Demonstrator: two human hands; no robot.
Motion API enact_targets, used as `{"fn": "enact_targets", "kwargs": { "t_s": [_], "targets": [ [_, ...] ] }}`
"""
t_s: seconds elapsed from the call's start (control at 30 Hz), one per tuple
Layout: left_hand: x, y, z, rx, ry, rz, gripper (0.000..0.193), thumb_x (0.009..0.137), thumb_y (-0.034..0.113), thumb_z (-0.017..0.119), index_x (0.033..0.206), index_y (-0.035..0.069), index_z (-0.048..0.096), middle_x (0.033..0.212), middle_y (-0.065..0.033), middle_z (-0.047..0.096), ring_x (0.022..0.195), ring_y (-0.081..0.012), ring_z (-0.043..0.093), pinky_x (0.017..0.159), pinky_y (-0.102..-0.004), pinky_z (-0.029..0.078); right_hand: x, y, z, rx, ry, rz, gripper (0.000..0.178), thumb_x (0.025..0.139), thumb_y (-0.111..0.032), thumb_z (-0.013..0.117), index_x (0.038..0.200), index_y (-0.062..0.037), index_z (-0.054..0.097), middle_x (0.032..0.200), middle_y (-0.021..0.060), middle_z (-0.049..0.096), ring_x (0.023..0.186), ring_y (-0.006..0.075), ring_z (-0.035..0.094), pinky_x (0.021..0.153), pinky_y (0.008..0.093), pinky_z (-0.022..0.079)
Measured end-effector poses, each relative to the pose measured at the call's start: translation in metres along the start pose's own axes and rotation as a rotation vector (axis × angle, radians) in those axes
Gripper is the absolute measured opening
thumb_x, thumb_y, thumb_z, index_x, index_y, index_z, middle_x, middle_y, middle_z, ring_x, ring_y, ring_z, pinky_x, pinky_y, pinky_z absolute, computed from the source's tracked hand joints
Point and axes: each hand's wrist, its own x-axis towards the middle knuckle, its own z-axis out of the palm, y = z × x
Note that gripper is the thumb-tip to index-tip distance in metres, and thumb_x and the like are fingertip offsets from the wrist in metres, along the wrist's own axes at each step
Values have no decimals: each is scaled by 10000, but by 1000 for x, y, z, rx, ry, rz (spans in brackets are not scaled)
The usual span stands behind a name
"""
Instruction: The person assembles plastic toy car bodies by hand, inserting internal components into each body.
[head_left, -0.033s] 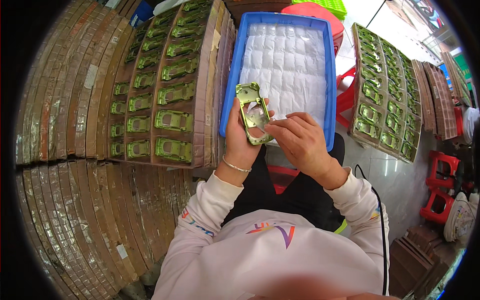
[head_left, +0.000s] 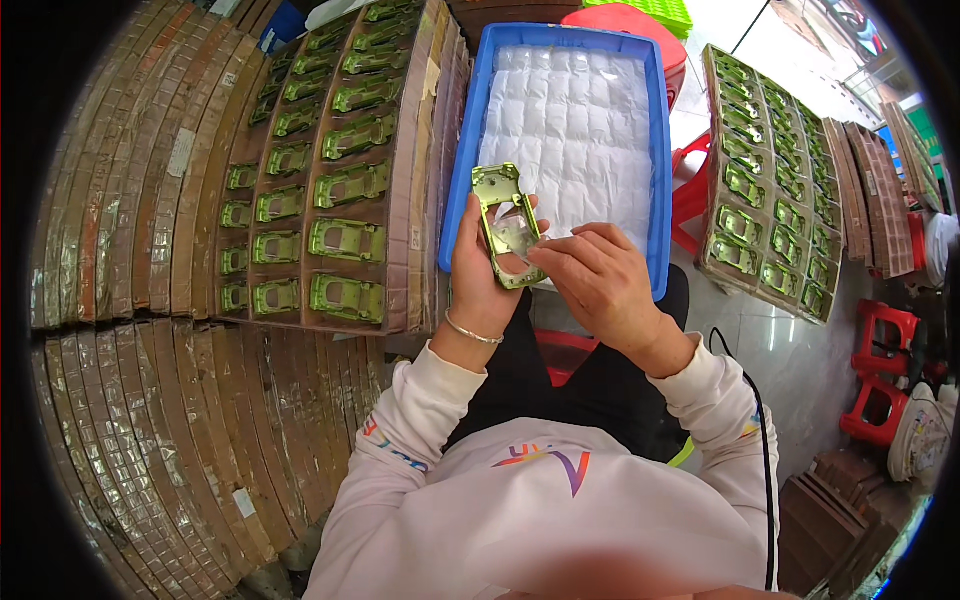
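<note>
My left hand (head_left: pixel 480 275) holds a metallic green toy car body shell (head_left: pixel 496 186), its hollow inner side turned up, over the near left part of the blue tray. A clear plastic window piece (head_left: pixel 513 230) sits in the shell's middle opening. The fingers of my right hand (head_left: pixel 608 285) are pinched together at the near right edge of the clear piece, against the shell. Those fingertips hide the exact contact. Under both hands lies the blue tray (head_left: pixel 459 170), filled with white wrapped packets (head_left: pixel 570 120) in rows.
On the left stands a brown divided tray (head_left: pixel 400 210) with rows of green car shells (head_left: pixel 347 241). Another such tray (head_left: pixel 712 200) rests at the right over a red stool (head_left: pixel 690 205). Stacked brown trays (head_left: pixel 150 430) fill the far left. A black cable (head_left: pixel 765 450) hangs beside my right arm.
</note>
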Motion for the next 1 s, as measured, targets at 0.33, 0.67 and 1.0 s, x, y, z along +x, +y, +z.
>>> {"fn": "enact_targets", "kwargs": {
  "t_s": [0.33, 0.67, 1.0],
  "targets": [
    [-8, -5, 6, -20, 6, 23, 465, 1006, 451, 391, 1225, 64, 528, 1072, -129, 643, 878, -266, 645, 795, -387, 534, 3, -15, 6, -204, -25, -40, 194, 719, -170, 641, 906, -122, 657, 868, -16, 623, 859, 169, 586, 826, 328, 452],
    [-11, -5, 9, 1, 7, 46, 474, 1011, 454, 374, 1226, 58, 519, 1064, -116, 640, 870, -248, 636, 791, -370, 529, 2, -14, 12, -219, 17, -44, 163, 692, -168, 649, 848, -122, 659, 841, -21, 620, 881, 166, 587, 851, 335, 449],
    [-13, -11, 12, 16, 39, 86, 502, 1015, 467, 360, 1238, 45, 516, 1090, -113, 633, 878, -230, 636, 803, -359, 522, 5, -17, 8, -226, -85, -27, 203, 688, -165, 674, 886, -123, 687, 935, -22, 683, 876, 169, 619, 856, 354, 453]
  ]
}}
